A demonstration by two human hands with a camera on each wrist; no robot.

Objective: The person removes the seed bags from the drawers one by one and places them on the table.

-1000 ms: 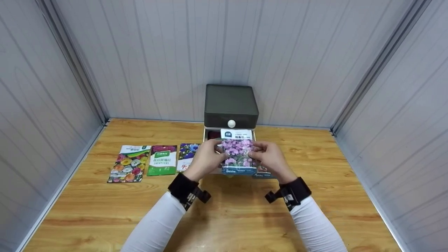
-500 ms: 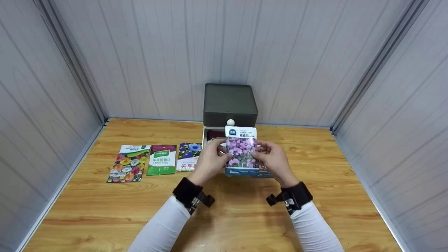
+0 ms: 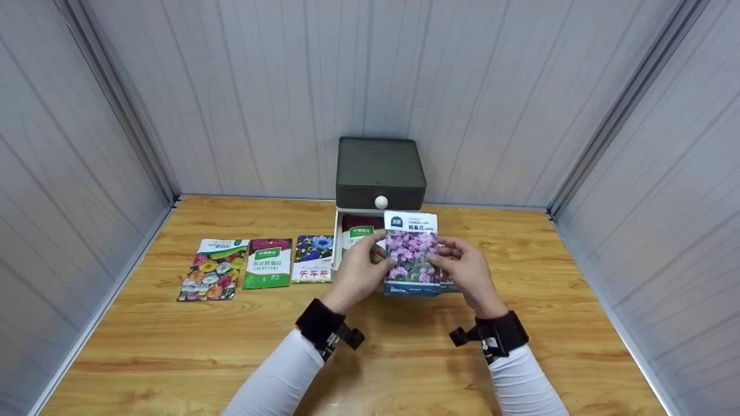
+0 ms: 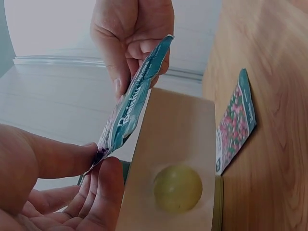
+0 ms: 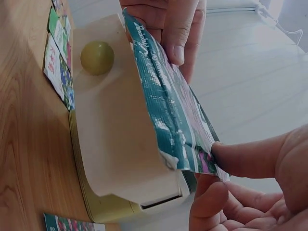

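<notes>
A flower seed packet [image 3: 411, 254] with pink-purple blooms and a teal bottom band is held up over the pulled-out lower drawer. My left hand [image 3: 363, 268] pinches its left edge between thumb and fingers. On the opposite edge, my right hand [image 3: 465, 268] pinches it the same way. Both wrist views show the packet's teal band [image 4: 132, 108] slanting close over the drawer front. Inside the drawer [image 3: 338, 228] lies a green-and-white seed packet [image 3: 357, 231], partly covered by the held one. The held packet also hides most of the drawer.
The dark grey-green drawer box [image 3: 380, 164] stands against the back wall. A yellow-green knob [image 4: 178, 188] sticks out from the lower drawer front. Three seed packets lie in a row left of it, including a rose-patterned packet [image 3: 214, 270]. Another packet [image 4: 237, 120] lies right of the drawer.
Both hands have shifted right with the packet, lifting its face toward the head camera first. The green-and-white packet in the drawer has come into view.
</notes>
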